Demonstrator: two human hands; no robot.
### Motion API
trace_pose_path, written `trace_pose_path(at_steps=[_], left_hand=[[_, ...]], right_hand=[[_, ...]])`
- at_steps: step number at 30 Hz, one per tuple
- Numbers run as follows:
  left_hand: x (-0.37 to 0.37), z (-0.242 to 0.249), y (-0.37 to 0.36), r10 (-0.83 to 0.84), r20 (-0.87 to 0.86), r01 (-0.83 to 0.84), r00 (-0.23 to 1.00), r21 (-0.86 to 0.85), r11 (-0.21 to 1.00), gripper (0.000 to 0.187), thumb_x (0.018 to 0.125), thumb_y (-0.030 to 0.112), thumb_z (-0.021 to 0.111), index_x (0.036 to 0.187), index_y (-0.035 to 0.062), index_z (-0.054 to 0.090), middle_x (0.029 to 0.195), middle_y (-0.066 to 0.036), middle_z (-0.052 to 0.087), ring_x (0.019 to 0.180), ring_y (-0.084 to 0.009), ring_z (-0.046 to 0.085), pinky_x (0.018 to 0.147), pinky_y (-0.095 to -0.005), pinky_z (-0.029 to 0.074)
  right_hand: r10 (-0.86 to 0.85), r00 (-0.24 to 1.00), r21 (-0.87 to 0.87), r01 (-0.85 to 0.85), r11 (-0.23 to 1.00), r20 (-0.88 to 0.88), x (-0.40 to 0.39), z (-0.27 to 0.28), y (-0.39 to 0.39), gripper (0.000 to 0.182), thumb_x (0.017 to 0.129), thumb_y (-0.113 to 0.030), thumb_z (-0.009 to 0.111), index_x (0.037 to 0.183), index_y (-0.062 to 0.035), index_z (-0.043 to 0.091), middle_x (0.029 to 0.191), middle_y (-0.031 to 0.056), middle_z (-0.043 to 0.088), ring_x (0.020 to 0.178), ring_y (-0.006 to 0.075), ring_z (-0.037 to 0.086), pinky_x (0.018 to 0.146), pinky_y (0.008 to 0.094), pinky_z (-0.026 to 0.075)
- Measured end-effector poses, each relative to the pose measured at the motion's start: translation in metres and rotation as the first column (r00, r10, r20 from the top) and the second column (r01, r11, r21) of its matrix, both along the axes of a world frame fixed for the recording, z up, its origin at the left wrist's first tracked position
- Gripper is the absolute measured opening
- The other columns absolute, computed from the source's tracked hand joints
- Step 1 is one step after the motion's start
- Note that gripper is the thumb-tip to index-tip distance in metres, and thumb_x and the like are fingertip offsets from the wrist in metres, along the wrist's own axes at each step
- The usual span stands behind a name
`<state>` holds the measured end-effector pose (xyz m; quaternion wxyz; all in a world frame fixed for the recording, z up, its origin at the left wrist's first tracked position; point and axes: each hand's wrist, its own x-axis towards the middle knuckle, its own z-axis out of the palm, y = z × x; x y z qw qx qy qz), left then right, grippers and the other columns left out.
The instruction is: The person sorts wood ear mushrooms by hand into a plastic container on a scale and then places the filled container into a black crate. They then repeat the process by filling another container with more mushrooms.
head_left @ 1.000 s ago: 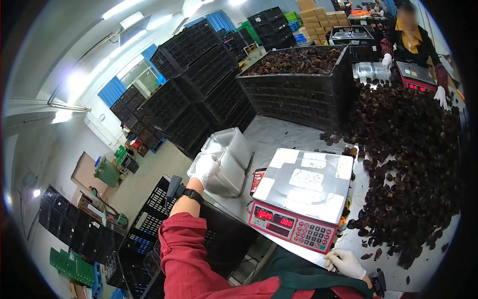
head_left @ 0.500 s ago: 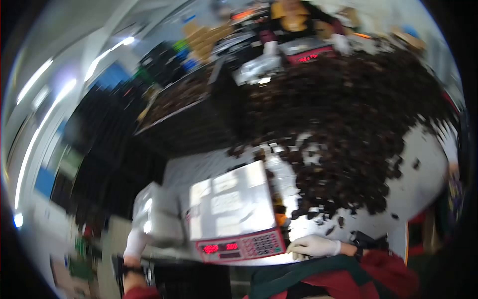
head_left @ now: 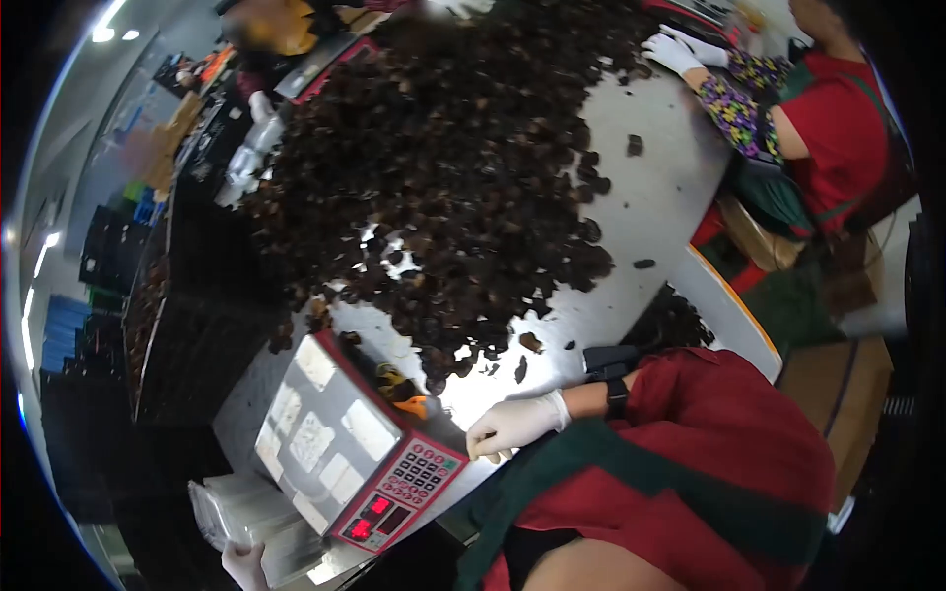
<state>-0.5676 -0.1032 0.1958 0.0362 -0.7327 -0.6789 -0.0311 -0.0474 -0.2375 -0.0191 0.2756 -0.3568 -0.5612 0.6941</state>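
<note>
Everything in view has swung to the left since half a second ago, because the head camera has turned right. The left grip, in a white glove, is at the edge of the clear tubs. Its fingers are bent, but I cannot tell if they are holding a tub or just touching. The right grip, also in a white glove, lies by the front corner of the scale. Its fingers are bent, and I cannot tell how tightly or if anything is under them. The tubs sit beside the scale, which has red lights and white patches on top. Just behind the scale is a small orange thing. A big dark pile of curly bits is spread over the shiny counter. To the left stands a black crate. Far right, a person in red has white gloves near the pile.
</note>
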Motion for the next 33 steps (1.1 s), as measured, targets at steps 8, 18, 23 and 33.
trace_pose_path(at_steps=[8,18,23,33], left_hand=[[0.01,0.026,0.011,-0.242,0.582,-0.167,0.776,0.561,0.811,0.016,0.089,0.006,0.07,0.101,-0.0047,0.07,0.094,-0.015,0.072,0.081,-0.0217,0.065,0.075,-0.0351,0.055],[0.23,-0.103,-0.032,-0.432,0.183,0.43,0.883,0.056,0.901,0.018,0.083,0.005,0.072,0.1,0.0041,0.066,0.083,-0.007,0.062,0.072,-0.0228,0.059,0.065,-0.036,0.047],[0.278,-0.068,-0.059,-0.438,0.237,0.435,0.867,0.069,0.898,0.026,0.09,0.007,0.066,0.115,0.0025,0.065,0.104,-0.014,0.068,0.092,-0.0289,0.065,0.085,-0.0379,0.05],[0.265,-0.089,-0.099,-0.451,0.208,0.389,0.868,0.283,0.877,0.03,0.091,0.007,0.068,0.12,-0.0011,0.066,0.113,-0.019,0.069,0.103,-0.0319,0.067,0.084,-0.0385,0.056]], right_hand=[[-0.589,0.789,0.4,0.489,0.775,0.176,0.092,0.045,-0.018,0.017,0.092,-0.016,0.062,0.105,-0.0057,0.067,0.082,0.0053,0.07,0.078,0.0118,0.067,0.071,0.0296,0.053],[-0.963,0.049,0.828,0.5,0.252,0.264,0.182,-0.005,-0.029,0.066,0.078,-0.029,0.076,0.137,-0.0108,0.052,0.133,0.015,0.053,0.123,0.0338,0.049,0.105,0.0408,0.041],[-0.955,0.132,0.872,0.391,0.296,0.266,0.172,-0.015,-0.007,0.027,0.08,-0.015,0.07,0.107,-0.0123,0.065,0.113,0.003,0.062,0.109,0.0252,0.058,0.09,0.0379,0.051],[-0.931,0.247,0.89,0.307,0.338,0.268,0.168,0.022,0.053,0.06,0.077,-0.039,0.075,0.131,-0.0169,0.059,0.144,0.0145,0.045,0.132,0.038,0.041,0.102,0.0508,0.042]])
